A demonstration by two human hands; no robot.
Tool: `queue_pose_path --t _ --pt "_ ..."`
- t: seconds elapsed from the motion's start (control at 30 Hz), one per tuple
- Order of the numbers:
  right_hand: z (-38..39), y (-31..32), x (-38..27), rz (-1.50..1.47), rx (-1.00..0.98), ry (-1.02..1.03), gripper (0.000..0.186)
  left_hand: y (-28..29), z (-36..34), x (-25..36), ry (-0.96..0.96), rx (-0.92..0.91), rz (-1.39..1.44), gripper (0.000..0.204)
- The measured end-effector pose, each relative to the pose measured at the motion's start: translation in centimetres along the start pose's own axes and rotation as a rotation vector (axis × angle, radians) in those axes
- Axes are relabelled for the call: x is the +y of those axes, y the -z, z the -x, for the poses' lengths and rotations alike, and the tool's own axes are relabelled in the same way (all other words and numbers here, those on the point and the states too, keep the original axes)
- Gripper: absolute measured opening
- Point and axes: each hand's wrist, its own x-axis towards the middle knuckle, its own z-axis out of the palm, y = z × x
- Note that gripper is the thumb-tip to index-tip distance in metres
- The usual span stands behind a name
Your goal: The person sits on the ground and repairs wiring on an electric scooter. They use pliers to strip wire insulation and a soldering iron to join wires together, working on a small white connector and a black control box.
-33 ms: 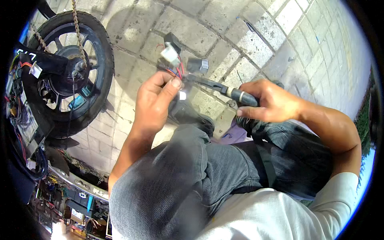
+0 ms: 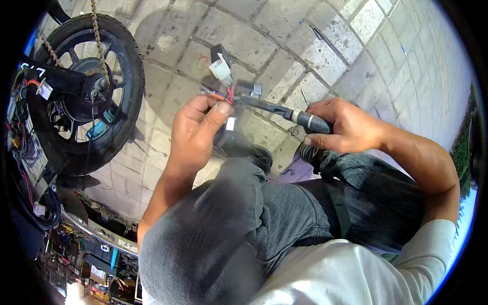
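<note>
Between thumb and fingers, my left hand [image 2: 201, 124] pinches a bundle of thin red and orange wires [image 2: 230, 95]. The wires run up to a white plastic connector [image 2: 220, 69] standing above the fingertips. Closed round the dark handles of a pair of pliers [image 2: 284, 113] is my right hand [image 2: 343, 124]. The pliers point left, and their tip meets the wires beside my left fingertips; whether the jaws bite a wire cannot be made out. A small white piece [image 2: 231, 123] shows just below my left thumb.
Beyond the connector lies a black box-shaped part [image 2: 220, 53] on the paving [image 2: 234, 28]. A grey block [image 2: 255, 90] sits to its right. At left stands a spoked wheel [image 2: 134, 109] with a hanging chain [image 2: 95, 30]. A tray of tools and parts [image 2: 94, 254] fills the lower left.
The white connector has tipped and dropped slightly, and more orange wire shows at my left fingers. My right hand and the pliers' handles have shifted slightly right.
</note>
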Motion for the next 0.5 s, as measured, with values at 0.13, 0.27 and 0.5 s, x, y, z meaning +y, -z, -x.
queue_pose_path --t 0.13,0.27,0.5 --pt "0.0 1.7 0.7 0.211 0.023 0.138 0.027 -0.1 0.4 0.3 0.007 -0.093 0.065 0.015" --pt "-0.4 2.2 1.0 0.272 0.033 0.117 0.027 0.4 -0.2 -0.7 0.107 -0.149 0.231 0.014" --pt "-0.6 2.2 -0.8 0.206 -0.082 -0.054 0.029 0.0 -1.7 -1.5 0.084 -0.099 0.222 0.012"
